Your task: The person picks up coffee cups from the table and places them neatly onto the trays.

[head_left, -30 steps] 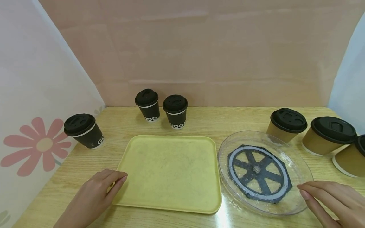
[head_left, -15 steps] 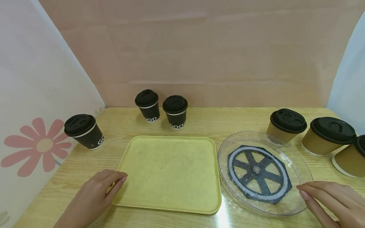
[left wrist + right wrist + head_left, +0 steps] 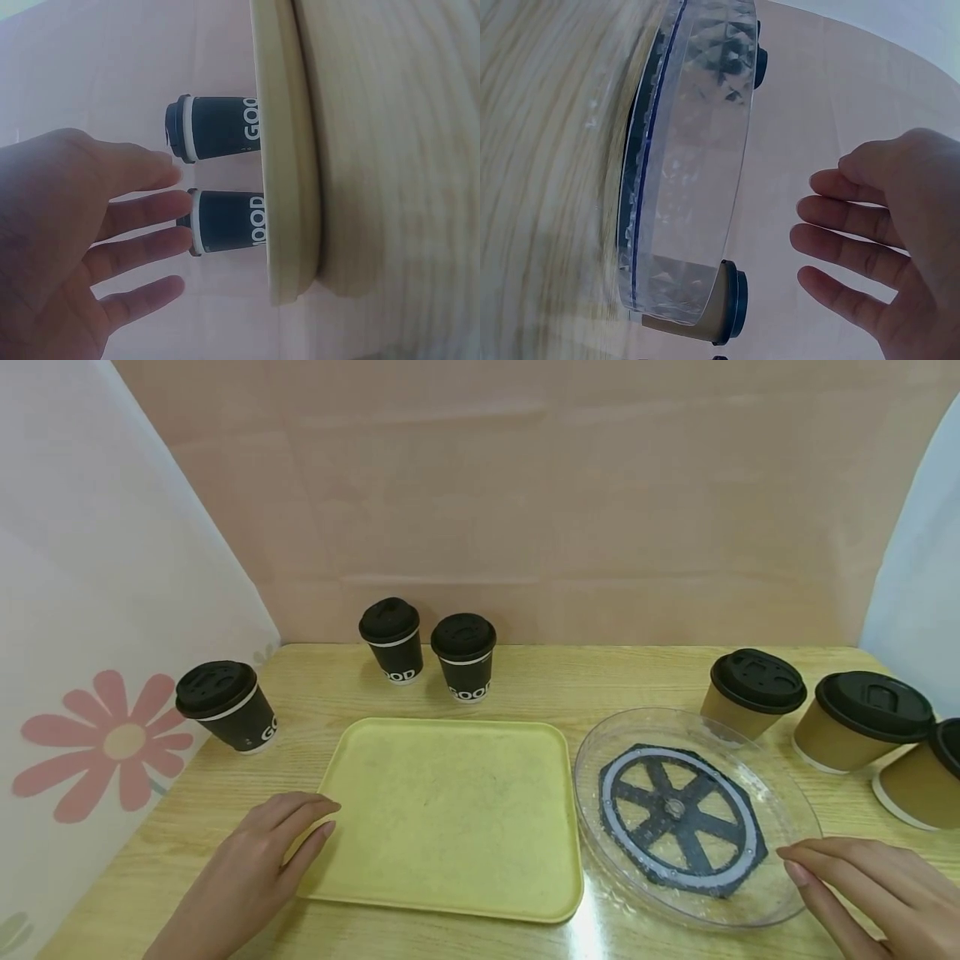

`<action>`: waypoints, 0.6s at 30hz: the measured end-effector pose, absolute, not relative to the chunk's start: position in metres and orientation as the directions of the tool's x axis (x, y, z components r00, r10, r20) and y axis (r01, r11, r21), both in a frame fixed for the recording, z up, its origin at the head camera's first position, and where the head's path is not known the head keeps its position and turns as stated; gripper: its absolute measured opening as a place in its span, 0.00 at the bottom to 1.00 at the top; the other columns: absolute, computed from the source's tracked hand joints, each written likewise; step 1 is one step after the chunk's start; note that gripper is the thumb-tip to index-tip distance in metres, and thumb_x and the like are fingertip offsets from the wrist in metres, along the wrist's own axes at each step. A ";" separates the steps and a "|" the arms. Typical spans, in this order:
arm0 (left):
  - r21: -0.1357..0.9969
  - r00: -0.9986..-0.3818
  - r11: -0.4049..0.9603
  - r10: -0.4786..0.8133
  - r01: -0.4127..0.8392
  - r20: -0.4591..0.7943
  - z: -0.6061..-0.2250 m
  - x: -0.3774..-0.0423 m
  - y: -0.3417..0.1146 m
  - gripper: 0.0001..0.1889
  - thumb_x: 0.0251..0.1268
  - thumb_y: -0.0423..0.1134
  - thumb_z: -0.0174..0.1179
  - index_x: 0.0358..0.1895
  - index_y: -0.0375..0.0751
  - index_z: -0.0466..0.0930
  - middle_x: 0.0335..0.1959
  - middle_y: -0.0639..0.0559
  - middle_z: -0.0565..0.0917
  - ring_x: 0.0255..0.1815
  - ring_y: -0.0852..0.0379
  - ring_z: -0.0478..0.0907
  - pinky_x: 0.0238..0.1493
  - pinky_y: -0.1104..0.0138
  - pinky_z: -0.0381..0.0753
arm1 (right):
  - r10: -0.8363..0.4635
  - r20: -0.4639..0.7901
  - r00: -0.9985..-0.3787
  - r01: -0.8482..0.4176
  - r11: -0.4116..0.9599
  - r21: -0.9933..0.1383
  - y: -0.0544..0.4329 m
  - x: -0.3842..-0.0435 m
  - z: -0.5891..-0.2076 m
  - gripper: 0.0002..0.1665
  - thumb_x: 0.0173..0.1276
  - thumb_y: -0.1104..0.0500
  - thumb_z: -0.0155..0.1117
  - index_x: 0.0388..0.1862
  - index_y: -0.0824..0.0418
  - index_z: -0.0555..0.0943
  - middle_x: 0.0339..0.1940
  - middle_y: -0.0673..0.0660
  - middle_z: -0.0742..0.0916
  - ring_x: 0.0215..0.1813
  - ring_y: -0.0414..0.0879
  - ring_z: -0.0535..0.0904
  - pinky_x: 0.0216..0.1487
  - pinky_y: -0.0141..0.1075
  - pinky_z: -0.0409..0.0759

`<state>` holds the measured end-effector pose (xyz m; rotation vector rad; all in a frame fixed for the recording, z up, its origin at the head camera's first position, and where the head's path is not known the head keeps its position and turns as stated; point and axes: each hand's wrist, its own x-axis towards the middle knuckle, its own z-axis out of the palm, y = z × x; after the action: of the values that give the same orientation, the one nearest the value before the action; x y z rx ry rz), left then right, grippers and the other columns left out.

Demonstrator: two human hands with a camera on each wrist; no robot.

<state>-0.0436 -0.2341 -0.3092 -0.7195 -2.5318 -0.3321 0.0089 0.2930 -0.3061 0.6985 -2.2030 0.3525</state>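
Observation:
My left hand (image 3: 255, 868) hovers over the left edge of a yellow tray (image 3: 450, 818), thumb and fingers apart and holding nothing. The left wrist view shows its straight fingers (image 3: 142, 247) above the tray's rim (image 3: 285, 187). At the right, my right hand (image 3: 885, 889) hangs over the edge of a round clear plastic dish (image 3: 795, 827) that has a dark spoked wheel-like base. Its fingers are fairly straight, with the thumb close to them and nothing held. In the right wrist view a gap separates the fingers (image 3: 847, 217) from the clear dish (image 3: 697, 187).
Black lidded paper cups stand behind the tray, one (image 3: 392, 639) beside another (image 3: 465, 656), and a third cup (image 3: 228, 706) at the left. Brown cups with black lids, one (image 3: 750, 693), a second (image 3: 862, 718) and a third (image 3: 922, 777), stand at the right. A wall closes off the back.
My left thumb and fingers have spread apart, with the fingertips slightly raised. My right hand stays nearly where it was. The cups, tray and dish keep their places on the table.

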 end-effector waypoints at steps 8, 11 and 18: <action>0.093 -0.735 0.828 0.432 0.552 0.523 -0.309 -0.044 -0.234 0.16 0.51 0.33 0.70 0.46 0.47 0.84 0.45 0.58 0.84 0.48 0.56 0.80 0.53 0.70 0.71 | -0.371 0.758 -0.537 -0.592 0.806 -0.025 0.292 0.009 -0.307 0.35 0.75 0.38 0.47 0.22 0.60 0.86 0.20 0.51 0.85 0.25 0.29 0.76 0.27 0.17 0.73; 0.092 -0.735 0.828 0.434 0.554 0.520 -0.309 -0.043 -0.234 0.15 0.51 0.33 0.70 0.45 0.47 0.84 0.45 0.58 0.84 0.48 0.56 0.80 0.52 0.68 0.72 | -0.367 0.755 -0.544 -0.586 0.810 -0.028 0.291 0.010 -0.307 0.35 0.75 0.38 0.47 0.22 0.59 0.86 0.20 0.51 0.85 0.25 0.29 0.76 0.28 0.16 0.73; 0.096 -0.732 0.823 0.436 0.559 0.524 -0.309 -0.043 -0.233 0.14 0.54 0.34 0.69 0.45 0.47 0.84 0.44 0.58 0.84 0.47 0.57 0.80 0.52 0.70 0.72 | -0.366 0.752 -0.548 -0.581 0.814 -0.027 0.291 0.009 -0.306 0.36 0.75 0.38 0.47 0.22 0.60 0.86 0.20 0.51 0.85 0.24 0.29 0.76 0.25 0.18 0.73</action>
<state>-0.0432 -0.2333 -0.3086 -0.7354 -2.5138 -0.3392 0.0095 0.2912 -0.3059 0.6925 -2.2091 0.3505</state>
